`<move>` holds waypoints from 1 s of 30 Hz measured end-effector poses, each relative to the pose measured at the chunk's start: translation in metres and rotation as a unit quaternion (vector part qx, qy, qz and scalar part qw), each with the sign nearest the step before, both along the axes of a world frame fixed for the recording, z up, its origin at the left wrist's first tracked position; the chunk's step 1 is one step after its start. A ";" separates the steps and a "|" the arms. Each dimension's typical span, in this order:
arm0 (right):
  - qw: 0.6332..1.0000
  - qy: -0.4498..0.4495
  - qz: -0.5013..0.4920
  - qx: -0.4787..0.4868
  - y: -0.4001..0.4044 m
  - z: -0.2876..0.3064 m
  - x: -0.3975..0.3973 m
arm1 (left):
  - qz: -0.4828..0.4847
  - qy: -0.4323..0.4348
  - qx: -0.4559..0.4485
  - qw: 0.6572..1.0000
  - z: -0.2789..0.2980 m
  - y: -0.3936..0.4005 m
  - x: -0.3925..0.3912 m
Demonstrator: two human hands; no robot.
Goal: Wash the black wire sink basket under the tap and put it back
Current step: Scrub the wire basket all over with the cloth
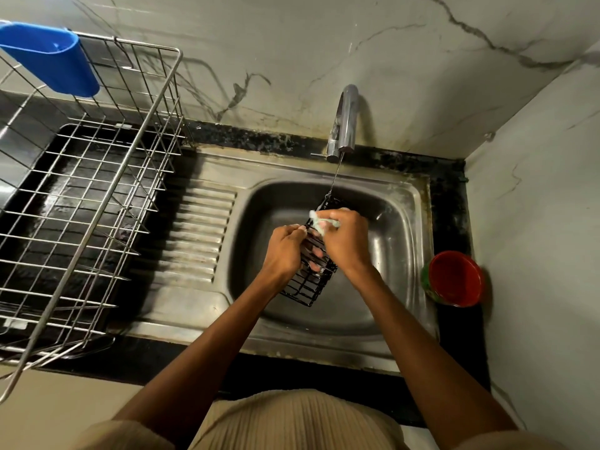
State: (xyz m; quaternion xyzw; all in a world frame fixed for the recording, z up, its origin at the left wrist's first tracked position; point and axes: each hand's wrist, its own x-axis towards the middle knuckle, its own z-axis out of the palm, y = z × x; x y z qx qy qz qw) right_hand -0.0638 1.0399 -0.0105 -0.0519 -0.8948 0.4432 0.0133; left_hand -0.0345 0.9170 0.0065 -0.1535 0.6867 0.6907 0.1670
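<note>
The left hand (284,251) is curled round the left edge of the black wire sink basket (313,271), its fingers hooked through the wires and showing on the inner side, so the basket hangs tilted above the middle of the sink bowl (396,241) rather than resting on the bottom. The right hand (345,238) grips a small pale scrub pad (321,222), fingers bunched round it, and presses it against the upper part of the basket just beside the left hand's knuckles. The two hands are almost touching across the wire. A thin stream of water (334,177) falls from the chrome tap (344,121) at the back of the sink and meets the far top corner of the basket. The bowl is stainless steel, with a ribbed draining board (198,235) on its left. Further left on the dark counter (451,203) stands a large steel wire dish rack (97,196), and a blue plastic cup holder (52,56) hangs on its far rim. On the right of the sink, close against the side wall, sits a red round tub (454,277) with something green along its left edge; I cannot tell what that is. The walls (292,43) behind and to the right are pale marble-look tile with dark veins. Both forearms are bare, and a ribbed beige garment (292,423) shows at the bottom.
</note>
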 end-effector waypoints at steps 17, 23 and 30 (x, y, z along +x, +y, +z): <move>0.987 -0.001 0.144 0.070 -0.003 -0.017 -0.011 | 0.030 0.036 0.006 0.999 -0.016 -0.025 0.001; 0.989 0.011 0.053 0.135 0.038 -0.043 -0.026 | 0.048 0.031 0.019 0.998 -0.017 -0.037 0.002; 0.993 -0.015 -0.044 0.105 0.045 -0.054 -0.035 | 0.079 0.018 0.040 0.996 -0.027 -0.039 0.002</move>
